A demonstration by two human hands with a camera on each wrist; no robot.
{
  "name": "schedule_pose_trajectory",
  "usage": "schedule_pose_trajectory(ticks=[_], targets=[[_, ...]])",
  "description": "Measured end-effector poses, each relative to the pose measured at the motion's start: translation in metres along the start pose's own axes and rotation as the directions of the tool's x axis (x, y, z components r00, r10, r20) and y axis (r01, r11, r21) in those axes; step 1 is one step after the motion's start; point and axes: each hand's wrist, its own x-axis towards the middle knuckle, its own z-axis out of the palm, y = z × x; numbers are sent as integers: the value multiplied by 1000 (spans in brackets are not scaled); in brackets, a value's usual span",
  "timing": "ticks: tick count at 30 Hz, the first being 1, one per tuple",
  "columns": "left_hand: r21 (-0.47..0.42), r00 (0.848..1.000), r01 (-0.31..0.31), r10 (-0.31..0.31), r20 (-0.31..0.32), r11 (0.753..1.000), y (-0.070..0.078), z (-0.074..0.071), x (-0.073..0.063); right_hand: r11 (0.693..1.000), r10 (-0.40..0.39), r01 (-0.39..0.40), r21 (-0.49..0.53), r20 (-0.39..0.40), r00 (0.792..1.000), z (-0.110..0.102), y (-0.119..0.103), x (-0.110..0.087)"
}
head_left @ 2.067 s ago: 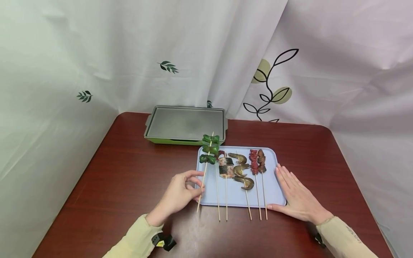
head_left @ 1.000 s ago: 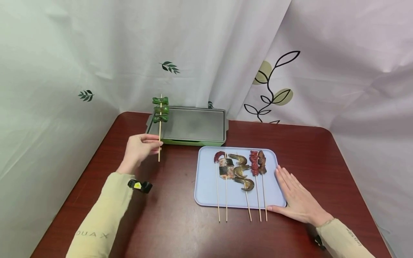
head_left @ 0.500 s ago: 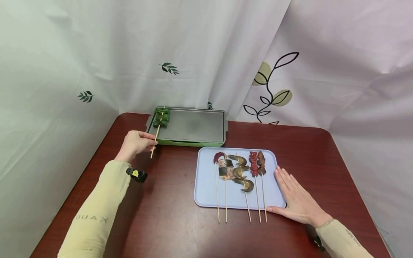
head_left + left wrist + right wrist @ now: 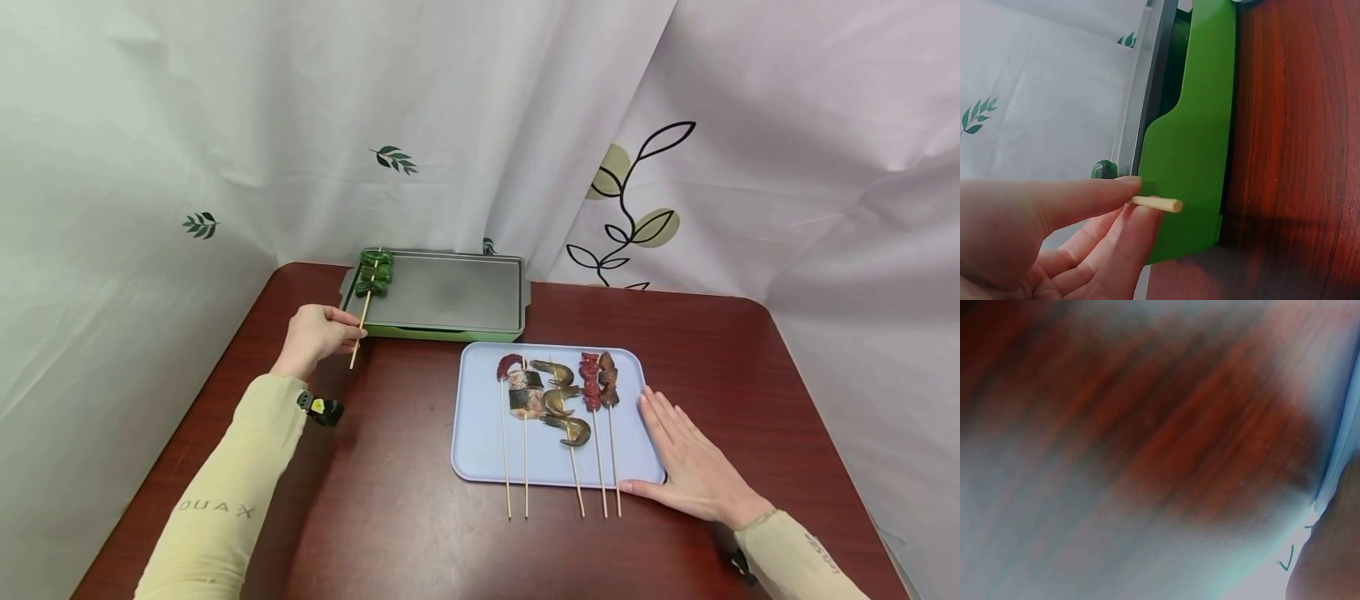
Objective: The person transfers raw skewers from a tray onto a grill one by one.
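Observation:
My left hand (image 4: 321,336) pinches the bare stick of a green pepper skewer (image 4: 373,273) between thumb and fingers. In the head view, the pepper pieces lie over the left end of a grey-topped green grill (image 4: 450,292). The stick's blunt end pokes out past my fingertips (image 4: 1138,212) in the left wrist view. My right hand (image 4: 690,462) lies flat with straight fingers along the right edge of a pale blue tray (image 4: 480,454). On that tray are a shrimp skewer (image 4: 558,400), a fish skewer (image 4: 525,392), a curled red tentacle skewer (image 4: 509,367) and two meat skewers (image 4: 590,379).
The grill stands at the back of the dark red wooden table (image 4: 390,517), behind the tray. Several stick ends overhang the tray's front edge. A white curtain (image 4: 435,125) with leaf prints closes off the back and sides.
My left hand has carried the pepper skewer from the tray's left side to the grill and lowered it there. In the last half second little has moved. My right hand has stayed at the tray.

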Motion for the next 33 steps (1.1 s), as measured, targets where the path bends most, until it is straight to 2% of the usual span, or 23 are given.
schedule_pose_trajectory(ticks=[4, 8, 10, 16, 22, 27, 33], targets=[[84, 998, -35, 40, -57, 996, -1, -3, -4, 1000, -2, 2, 3, -4, 1000, 1, 0, 0], [168, 986, -81, 103, -128, 982, 0, -4, -12, 1000, -6, 6, 6, -8, 1000, 0, 0, 0], [164, 982, -104, 128, -140, 981, 1, -3, -17, 1000, -7, 7, 9, -9, 1000, 0, 0, 0], [74, 981, -152, 160, -106, 986, 5, 6, -34, 1000, 0, 0, 16, -4, 1000, 0, 0, 0], [-28, 982, -186, 184, -51, 982, 10, 24, -51, 1000, 4, -4, 11, 5, 1000, 1, 0, 0], [-93, 974, -226, 227, -1, 970, 14, 44, -64, 1000, -2, 2, 14, -4, 1000, 0, 1, 0], [-99, 956, -287, 291, 33, 953, 14, 69, -76, 1000, 2, -2, 14, 1, 1000, 1, 1, 0]])
